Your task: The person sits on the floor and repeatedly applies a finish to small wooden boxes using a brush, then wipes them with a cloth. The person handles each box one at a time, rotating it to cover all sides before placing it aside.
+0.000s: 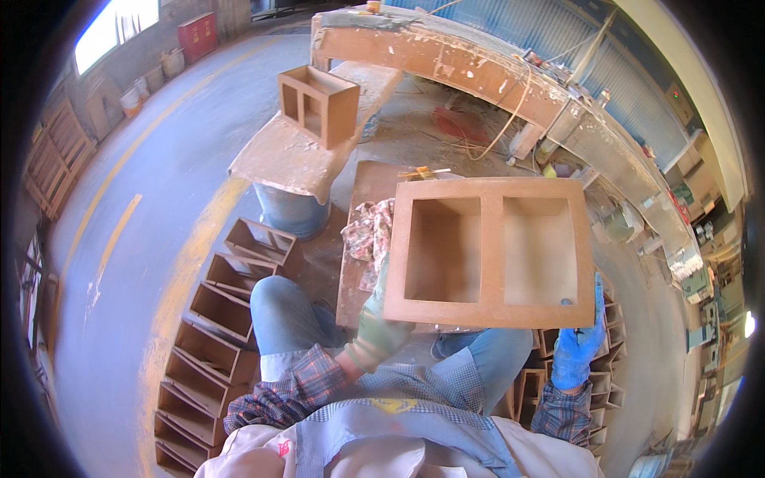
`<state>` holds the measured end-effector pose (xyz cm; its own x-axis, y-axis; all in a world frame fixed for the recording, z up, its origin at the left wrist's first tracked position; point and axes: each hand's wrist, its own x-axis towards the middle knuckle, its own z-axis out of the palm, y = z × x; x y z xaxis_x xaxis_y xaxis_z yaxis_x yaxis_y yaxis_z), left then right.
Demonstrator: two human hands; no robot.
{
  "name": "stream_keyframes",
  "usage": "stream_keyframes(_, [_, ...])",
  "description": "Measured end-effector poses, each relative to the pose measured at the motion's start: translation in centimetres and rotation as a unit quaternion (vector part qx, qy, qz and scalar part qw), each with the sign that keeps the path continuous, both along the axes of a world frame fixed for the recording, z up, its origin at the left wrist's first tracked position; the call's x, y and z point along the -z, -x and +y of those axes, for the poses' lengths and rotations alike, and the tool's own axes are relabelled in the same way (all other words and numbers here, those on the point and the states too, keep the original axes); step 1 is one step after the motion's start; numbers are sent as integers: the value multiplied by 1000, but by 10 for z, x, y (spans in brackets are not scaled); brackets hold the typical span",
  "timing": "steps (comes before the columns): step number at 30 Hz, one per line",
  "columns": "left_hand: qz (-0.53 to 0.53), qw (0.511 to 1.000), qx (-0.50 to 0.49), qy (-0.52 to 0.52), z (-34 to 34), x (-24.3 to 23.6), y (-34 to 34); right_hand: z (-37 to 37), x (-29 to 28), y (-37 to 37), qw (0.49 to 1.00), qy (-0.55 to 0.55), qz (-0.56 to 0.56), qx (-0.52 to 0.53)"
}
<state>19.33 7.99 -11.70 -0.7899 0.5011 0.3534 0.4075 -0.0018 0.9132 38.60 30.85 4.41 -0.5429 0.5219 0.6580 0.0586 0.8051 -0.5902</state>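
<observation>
Raised in front of me is a brown wooden box (492,255) whose front frame has two rectangular openings. My left hand (378,328), in a greenish glove, holds its lower left side; the fingertips are hidden by the box. On the box's right side lies my right hand (575,349) in a blue glove, with fingers stretched up along the outer wall. Behind the box is a low brown board (351,295), bearing a crumpled floral cloth (371,231) and a few small sticks or brushes (425,172).
A similar box (319,105) stands on a dusty bench top (287,159), with a blue drum (291,211) beneath. Rows of brown boxes (219,311) line the floor on both sides of my legs. A long, paint-spattered workbench (462,68) curves across the back and right.
</observation>
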Motion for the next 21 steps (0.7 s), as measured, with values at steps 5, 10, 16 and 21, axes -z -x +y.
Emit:
stream_keyframes(5, [130,989,-72,-24,-9,0,5,-9,-1,2,999,41,-2,12])
stream_keyframes(10, [14,997,-52,-51,-16,-9,5,-13,0,14,999,40,6,1])
stream_keyframes(16, [9,998,-52,-37,-20,-7,10,-17,-8,28,999,46,7,-28])
stream_keyframes(21, [15,988,-109,-104,-15,8,17,-19,-13,47,999,-24,-21,-26])
